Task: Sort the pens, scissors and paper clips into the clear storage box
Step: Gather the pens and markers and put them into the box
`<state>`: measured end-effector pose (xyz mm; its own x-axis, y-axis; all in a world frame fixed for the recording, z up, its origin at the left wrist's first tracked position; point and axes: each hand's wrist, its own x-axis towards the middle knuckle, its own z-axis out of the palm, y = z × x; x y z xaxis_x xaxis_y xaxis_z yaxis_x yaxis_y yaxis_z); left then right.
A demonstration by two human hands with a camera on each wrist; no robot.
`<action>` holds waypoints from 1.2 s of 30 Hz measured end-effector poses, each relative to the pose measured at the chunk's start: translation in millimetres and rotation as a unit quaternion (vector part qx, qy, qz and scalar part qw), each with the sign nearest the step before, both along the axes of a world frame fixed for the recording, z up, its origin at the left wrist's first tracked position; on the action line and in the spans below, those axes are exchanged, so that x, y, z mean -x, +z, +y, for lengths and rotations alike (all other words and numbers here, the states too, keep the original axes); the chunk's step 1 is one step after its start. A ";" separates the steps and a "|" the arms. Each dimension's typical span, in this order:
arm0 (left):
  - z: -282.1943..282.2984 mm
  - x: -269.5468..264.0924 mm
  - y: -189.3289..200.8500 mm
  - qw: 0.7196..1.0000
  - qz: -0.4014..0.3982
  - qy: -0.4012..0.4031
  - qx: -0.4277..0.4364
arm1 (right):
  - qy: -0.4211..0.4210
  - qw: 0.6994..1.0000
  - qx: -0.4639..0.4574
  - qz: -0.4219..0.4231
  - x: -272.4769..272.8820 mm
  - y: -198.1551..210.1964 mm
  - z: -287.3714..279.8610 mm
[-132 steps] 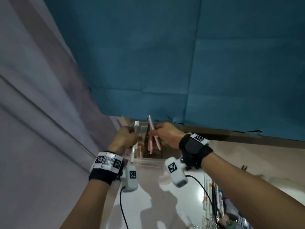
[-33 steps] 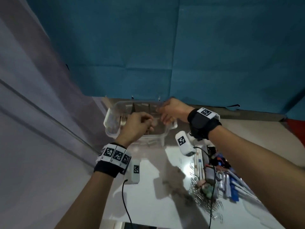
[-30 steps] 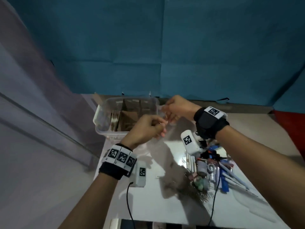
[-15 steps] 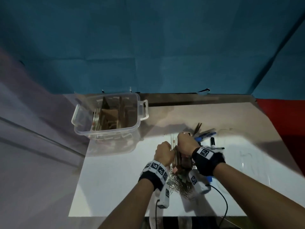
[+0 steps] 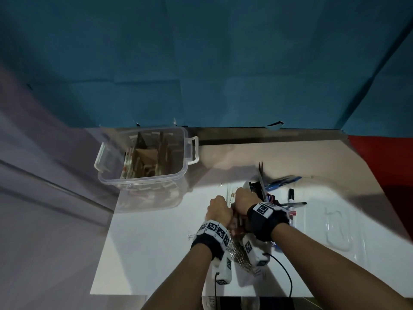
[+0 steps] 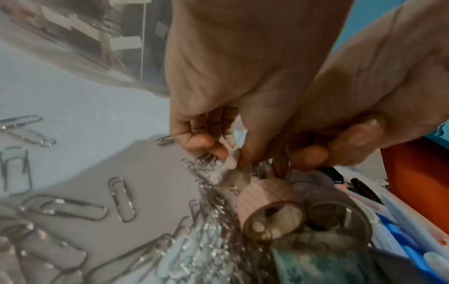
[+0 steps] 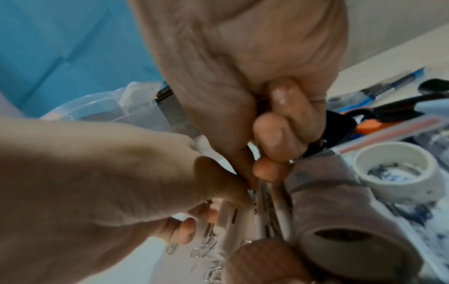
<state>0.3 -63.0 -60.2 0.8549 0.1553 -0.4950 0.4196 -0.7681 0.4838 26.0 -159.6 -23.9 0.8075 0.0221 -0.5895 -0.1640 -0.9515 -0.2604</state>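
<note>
Pens (image 5: 282, 181) were piled on the white table (image 5: 145, 253) at its right-centre, mixed with scissors (image 5: 262, 182) and tape rolls (image 6: 272, 211). Paper clips (image 6: 120, 198) were scattered and heaped just beside them, nearer the camera. The left hand (image 5: 219, 211) was curled, a white pen (image 6: 229, 163) pinched between thumb and fingertips. The right hand (image 5: 245, 199) was closed in a fist round something dark in the pile; which item could not be told. The clear storage box (image 5: 188, 151), with cardboard dividers inside, was seen well apart at the table's far left corner.
</note>
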 end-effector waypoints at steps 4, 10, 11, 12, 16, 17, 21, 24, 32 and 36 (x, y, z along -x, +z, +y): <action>11.1 -5.5 -0.9 1.000 0.009 0.008 0.016 | -0.040 0.999 -0.028 0.000 1.5 -5.6 4.9; 24.1 -13.5 1.2 1.000 0.010 0.002 0.011 | -0.089 0.993 -0.076 -0.010 -0.9 2.6 5.7; 23.3 -13.3 1.7 1.000 0.009 0.001 0.013 | -0.099 0.991 -0.085 -0.023 -3.6 7.4 3.6; 21.2 -13.1 1.4 1.000 0.005 -0.002 0.014 | -0.111 0.988 -0.100 -0.037 -7.2 13.1 -0.1; 10.6 -10.5 0.9 0.998 -0.006 -0.048 -0.027 | -0.146 0.972 -0.173 -0.062 -17.0 43.5 -19.1; 8.4 -10.6 2.3 0.997 -0.009 -0.062 -0.035 | -0.150 0.969 -0.184 -0.064 -18.1 51.3 -23.6; 11.7 -16.7 12.8 0.997 0.002 -0.082 -0.012 | -0.145 0.968 -0.202 -0.039 -20.8 73.8 -39.8; 27.0 -24.6 30.2 0.997 0.016 -0.054 0.050 | -0.132 0.966 -0.224 -0.009 -24.7 89.6 -44.1; 91.9 -19.8 145.7 0.966 -0.087 -0.035 0.241 | -0.075 0.959 -0.273 -0.030 -51.9 148.3 -8.2; 139.5 -20.3 192.3 0.940 -0.165 0.022 0.298 | -0.032 0.952 -0.298 -0.054 -72.7 168.5 38.2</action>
<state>20.7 76.5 132.1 0.9766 -0.0262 -0.2134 0.1955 -0.3053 0.9320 98.7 -121.4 144.6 0.8739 0.2755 -0.4004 -0.1581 -0.6180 -0.7701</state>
